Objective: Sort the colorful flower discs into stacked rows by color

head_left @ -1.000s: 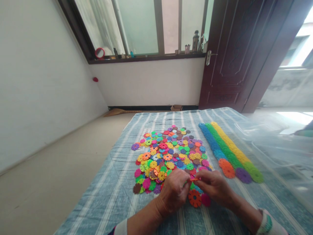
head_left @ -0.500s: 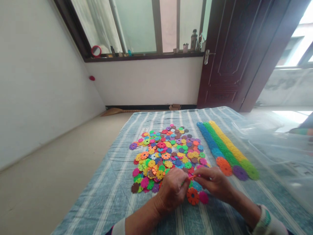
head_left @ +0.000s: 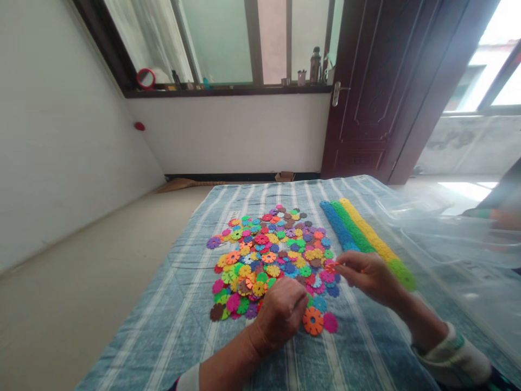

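Note:
Between the thumb and fingers of my right hand (head_left: 370, 277) is a small orange snowflake disc (head_left: 331, 266), held at the right edge of a mixed pile of colourful snowflake discs (head_left: 268, 257). My left hand (head_left: 280, 310) is curled closed at the pile's near edge; its fingers hide whatever it may hold. Just right of it lie a loose orange disc (head_left: 313, 321) and a pink disc (head_left: 330, 322). Overlapping discs form a blue row (head_left: 337, 224), a green row (head_left: 353, 228) and a yellow row (head_left: 366, 230) with light green at its near end. My right hand covers the near ends of the blue and green rows.
Blue-and-white striped cloth (head_left: 183, 304) covers the table. Blurry clear plastic containers (head_left: 456, 239) stand at the right, with part of another person (head_left: 502, 201) beyond them. A dark red door (head_left: 378, 98) and a windowsill (head_left: 228, 92) with small items are behind.
My right hand has moved away from my left, right and forward, carrying the orange disc and covering the near ends of two rows. My left hand stays closed. The whole view has shifted slightly.

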Action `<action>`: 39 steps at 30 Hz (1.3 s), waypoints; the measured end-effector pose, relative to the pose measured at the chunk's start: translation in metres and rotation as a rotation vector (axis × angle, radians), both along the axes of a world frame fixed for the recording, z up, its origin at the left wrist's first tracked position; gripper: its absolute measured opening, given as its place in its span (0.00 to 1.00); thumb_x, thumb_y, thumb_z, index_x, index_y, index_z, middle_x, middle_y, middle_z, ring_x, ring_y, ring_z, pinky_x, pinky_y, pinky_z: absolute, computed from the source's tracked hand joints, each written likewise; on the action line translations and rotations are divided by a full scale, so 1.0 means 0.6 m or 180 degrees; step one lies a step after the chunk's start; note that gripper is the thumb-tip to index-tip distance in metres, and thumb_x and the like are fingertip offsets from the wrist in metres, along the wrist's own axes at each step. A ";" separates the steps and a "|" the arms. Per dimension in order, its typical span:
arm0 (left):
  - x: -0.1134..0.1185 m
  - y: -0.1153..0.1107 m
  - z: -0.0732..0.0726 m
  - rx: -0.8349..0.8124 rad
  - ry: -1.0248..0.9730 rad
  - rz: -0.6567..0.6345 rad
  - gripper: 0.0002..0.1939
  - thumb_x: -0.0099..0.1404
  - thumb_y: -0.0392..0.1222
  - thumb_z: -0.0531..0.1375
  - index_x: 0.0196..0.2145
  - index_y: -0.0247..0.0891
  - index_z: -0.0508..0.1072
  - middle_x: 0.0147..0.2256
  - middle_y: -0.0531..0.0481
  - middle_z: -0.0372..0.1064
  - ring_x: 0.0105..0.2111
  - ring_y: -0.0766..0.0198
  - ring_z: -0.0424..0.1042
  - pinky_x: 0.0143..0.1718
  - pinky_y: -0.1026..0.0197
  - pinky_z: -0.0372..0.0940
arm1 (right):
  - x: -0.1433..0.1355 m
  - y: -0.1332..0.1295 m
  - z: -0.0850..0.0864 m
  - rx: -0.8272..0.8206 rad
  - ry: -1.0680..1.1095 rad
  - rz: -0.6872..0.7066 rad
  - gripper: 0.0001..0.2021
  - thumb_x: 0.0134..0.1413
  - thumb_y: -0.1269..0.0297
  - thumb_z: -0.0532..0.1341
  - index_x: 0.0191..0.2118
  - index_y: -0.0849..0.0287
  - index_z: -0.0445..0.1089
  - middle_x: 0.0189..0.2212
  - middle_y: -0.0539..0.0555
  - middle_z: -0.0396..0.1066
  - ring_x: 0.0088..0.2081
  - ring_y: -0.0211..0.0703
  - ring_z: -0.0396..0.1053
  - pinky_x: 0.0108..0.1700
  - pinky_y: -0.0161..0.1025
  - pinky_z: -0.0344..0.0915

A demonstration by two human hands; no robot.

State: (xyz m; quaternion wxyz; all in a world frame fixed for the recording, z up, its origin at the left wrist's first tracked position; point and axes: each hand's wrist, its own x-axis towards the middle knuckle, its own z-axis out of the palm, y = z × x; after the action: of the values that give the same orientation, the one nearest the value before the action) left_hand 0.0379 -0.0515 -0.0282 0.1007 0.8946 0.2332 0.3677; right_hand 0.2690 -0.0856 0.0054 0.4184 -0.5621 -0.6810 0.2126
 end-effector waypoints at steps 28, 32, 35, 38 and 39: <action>0.002 0.015 -0.006 0.0086 -0.0122 -0.0063 0.07 0.65 0.35 0.55 0.30 0.37 0.70 0.28 0.48 0.71 0.32 0.64 0.71 0.36 0.62 0.67 | 0.104 0.014 0.030 -0.1645 -0.1583 -0.0315 0.08 0.48 0.70 0.58 0.21 0.61 0.68 0.15 0.46 0.61 0.19 0.32 0.58 0.24 0.32 0.48; 0.003 0.015 -0.006 0.0078 -0.0117 -0.0099 0.07 0.65 0.34 0.55 0.30 0.37 0.70 0.28 0.48 0.70 0.32 0.63 0.71 0.36 0.62 0.67 | 0.100 0.016 0.033 -0.1649 -0.1843 -0.0448 0.05 0.46 0.72 0.58 0.24 0.60 0.70 0.17 0.47 0.63 0.21 0.33 0.60 0.25 0.33 0.48; 0.003 0.018 -0.014 0.0058 -0.0128 -0.0117 0.06 0.65 0.35 0.55 0.30 0.37 0.69 0.28 0.49 0.70 0.32 0.64 0.71 0.36 0.62 0.67 | 0.102 0.017 0.029 -0.1660 -0.1919 -0.0528 0.04 0.46 0.71 0.58 0.27 0.60 0.71 0.18 0.47 0.64 0.23 0.34 0.61 0.25 0.33 0.49; 0.002 0.021 -0.026 0.0073 -0.0181 -0.0126 0.06 0.66 0.35 0.54 0.30 0.37 0.69 0.28 0.49 0.70 0.32 0.64 0.70 0.36 0.61 0.66 | 0.104 0.016 0.028 -0.1606 -0.1980 -0.0570 0.05 0.46 0.70 0.58 0.29 0.59 0.72 0.20 0.47 0.65 0.24 0.34 0.61 0.26 0.33 0.49; 0.002 0.022 -0.028 0.0071 -0.0181 -0.0127 0.06 0.66 0.35 0.54 0.30 0.37 0.68 0.28 0.49 0.69 0.32 0.63 0.70 0.36 0.61 0.66 | 0.105 0.016 0.029 -0.1588 -0.2002 -0.0591 0.05 0.46 0.70 0.58 0.29 0.59 0.72 0.20 0.47 0.65 0.24 0.35 0.61 0.26 0.33 0.49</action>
State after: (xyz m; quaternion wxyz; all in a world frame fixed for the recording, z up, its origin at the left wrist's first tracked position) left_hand 0.0392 -0.0385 -0.0452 0.1047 0.8893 0.2082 0.3935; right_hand 0.3318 -0.0760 0.0230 0.0582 -0.7430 -0.6496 0.1504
